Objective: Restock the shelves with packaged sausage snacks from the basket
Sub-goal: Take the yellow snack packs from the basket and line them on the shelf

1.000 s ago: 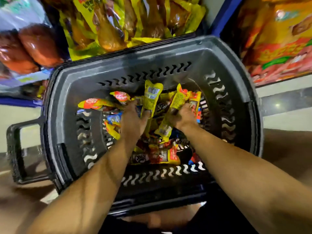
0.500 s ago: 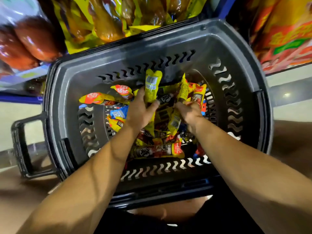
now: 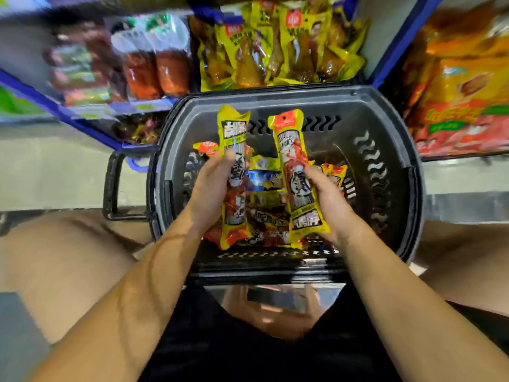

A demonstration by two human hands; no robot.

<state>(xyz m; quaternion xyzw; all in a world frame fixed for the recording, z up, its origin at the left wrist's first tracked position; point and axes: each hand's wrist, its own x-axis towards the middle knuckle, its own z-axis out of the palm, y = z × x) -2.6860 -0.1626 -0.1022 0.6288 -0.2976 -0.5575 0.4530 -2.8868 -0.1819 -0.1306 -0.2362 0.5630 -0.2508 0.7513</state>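
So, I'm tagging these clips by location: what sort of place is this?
Most likely a grocery or convenience store aisle. Blue-framed shelves carry rows of packaged drumsticks and other packed meats, and a grey shopping basket holds sausage snack packs, with one in the left hand and one in the right hand.

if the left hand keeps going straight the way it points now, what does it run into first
Probably the basket's far wall, then the drumstick packs on the shelf behind. The left hand holds a sausage pack pointing there; depth is unclear.
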